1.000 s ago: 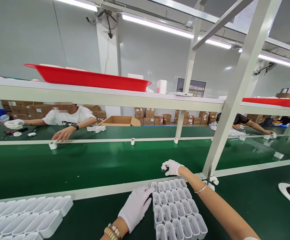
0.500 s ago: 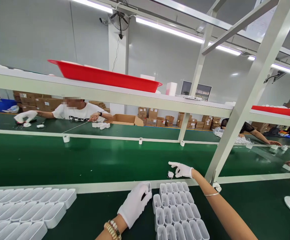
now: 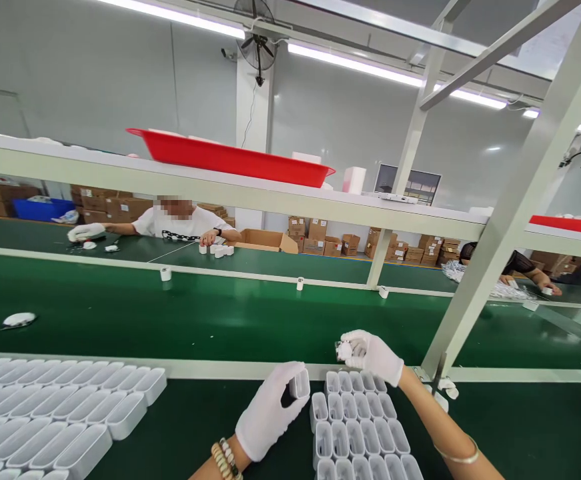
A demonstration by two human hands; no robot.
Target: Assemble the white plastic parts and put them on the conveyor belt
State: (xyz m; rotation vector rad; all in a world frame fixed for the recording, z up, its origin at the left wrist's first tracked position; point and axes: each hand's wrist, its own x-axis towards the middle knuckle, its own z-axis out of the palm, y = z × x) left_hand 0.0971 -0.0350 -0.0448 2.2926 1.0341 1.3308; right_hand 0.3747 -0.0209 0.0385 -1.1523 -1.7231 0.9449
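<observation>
— What are your hands doing?

— My left hand point(image 3: 270, 419), in a white glove, is gripping one small white open-topped case point(image 3: 299, 385). My thumb and fingertips point(image 3: 297, 371) are clamping its sides, and its open mouth is facing toward me. My right hand point(image 3: 373, 354), gloved too, is pinching a small white part point(image 3: 343, 349); those fingers are curling together around it, so most of it is hidden.

— Where is each thing sitting relative to your fingers?

— The case is riding just left of the block of white cases point(image 3: 357, 427), near its far-left corner, apart from it by a narrow gap. The small part is hanging just beyond the block's far edge, over the pale rail point(image 3: 210, 368) bordering the green belt point(image 3: 170, 320). My two hands are near each other, not touching.

— Anything else around?

— Further left of my left hand, rows of longer white trays point(image 3: 60, 417) are lying on the green table. Across the belt a person point(image 3: 183, 223) in a white shirt is resting a hand beside a cluster of white pieces. A red tray point(image 3: 230, 160) is sitting on the shelf overhead.
</observation>
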